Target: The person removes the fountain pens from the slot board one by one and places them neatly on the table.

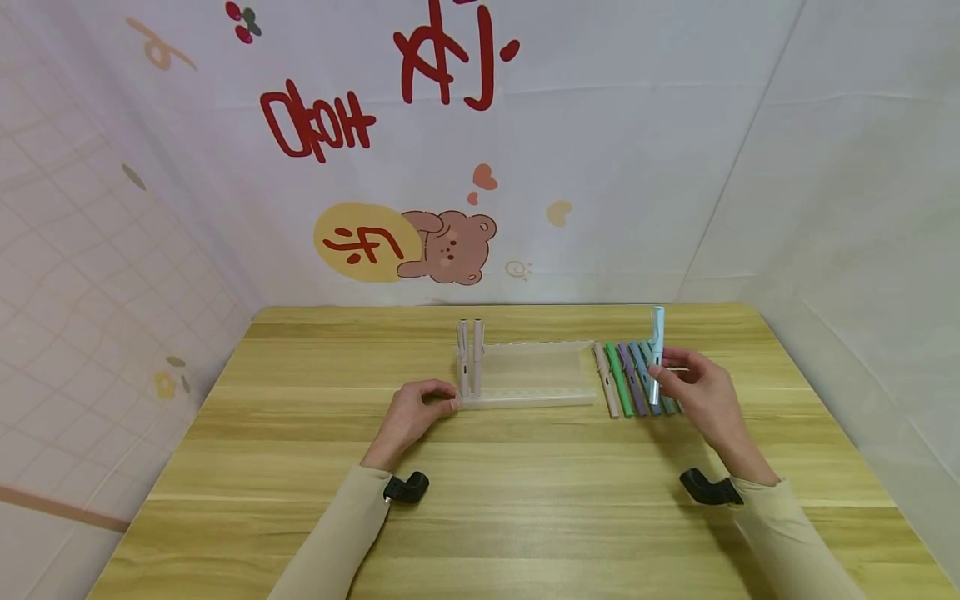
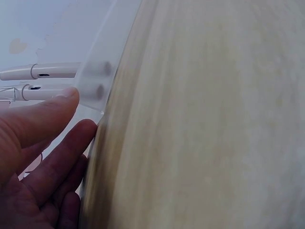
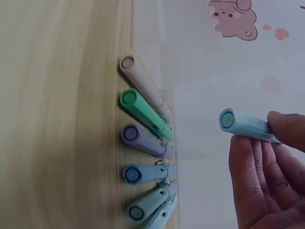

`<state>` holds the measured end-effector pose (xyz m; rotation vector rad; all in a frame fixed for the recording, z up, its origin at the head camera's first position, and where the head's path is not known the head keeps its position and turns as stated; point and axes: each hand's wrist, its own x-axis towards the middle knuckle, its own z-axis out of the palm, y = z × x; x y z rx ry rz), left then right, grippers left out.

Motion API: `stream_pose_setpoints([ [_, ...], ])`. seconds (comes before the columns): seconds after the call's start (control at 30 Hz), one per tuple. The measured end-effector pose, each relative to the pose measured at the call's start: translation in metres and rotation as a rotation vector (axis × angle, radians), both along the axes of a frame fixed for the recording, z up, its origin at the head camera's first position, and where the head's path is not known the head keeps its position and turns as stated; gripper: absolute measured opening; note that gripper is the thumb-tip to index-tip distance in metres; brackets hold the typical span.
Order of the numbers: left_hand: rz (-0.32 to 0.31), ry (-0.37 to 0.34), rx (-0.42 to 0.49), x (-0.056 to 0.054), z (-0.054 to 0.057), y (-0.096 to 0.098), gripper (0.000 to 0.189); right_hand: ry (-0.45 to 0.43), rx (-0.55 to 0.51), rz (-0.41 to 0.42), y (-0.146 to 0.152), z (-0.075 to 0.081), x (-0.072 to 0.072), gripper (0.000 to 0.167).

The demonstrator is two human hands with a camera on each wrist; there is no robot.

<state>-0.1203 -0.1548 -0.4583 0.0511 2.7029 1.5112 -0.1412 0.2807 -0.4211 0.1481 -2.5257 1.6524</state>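
My right hand (image 1: pixel 705 396) pinches a light blue pen (image 1: pixel 657 333) between thumb and fingers, holding it upright above a row of lying pens. In the right wrist view the round end of this light blue pen (image 3: pixel 233 121) sticks out past the fingertips. My left hand (image 1: pixel 411 417) holds the left front corner of a clear plastic pen stand (image 1: pixel 532 401), its thumb and index finger at the end of the stand. Two pale pinkish pens, one (image 1: pixel 462 367) beside the other (image 1: pixel 477 367), stand upright at the stand's left end.
Right of the stand lie a pinkish pen (image 1: pixel 607 379), a green pen (image 1: pixel 619 379), a purple pen (image 1: pixel 632 381) and several bluish ones, including a blue pen (image 3: pixel 147 174). A wood-grain table (image 1: pixel 547 500) carries everything. White printed walls (image 1: pixel 615 167) surround its back and sides.
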Motion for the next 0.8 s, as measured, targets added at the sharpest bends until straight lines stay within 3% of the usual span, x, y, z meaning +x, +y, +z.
stream_pose_setpoints([
  [0.5, 0.001, -0.004, -0.001, 0.001, -0.001, 0.000, 0.013, -0.019, 0.013, -0.027, 0.024, -0.005, -0.003, 0.051],
  [0.8, 0.003, 0.000, -0.007, 0.000, -0.002, 0.000, 0.013, -0.060, 0.075, -0.018, 0.044, -0.008, -0.007, 0.054],
])
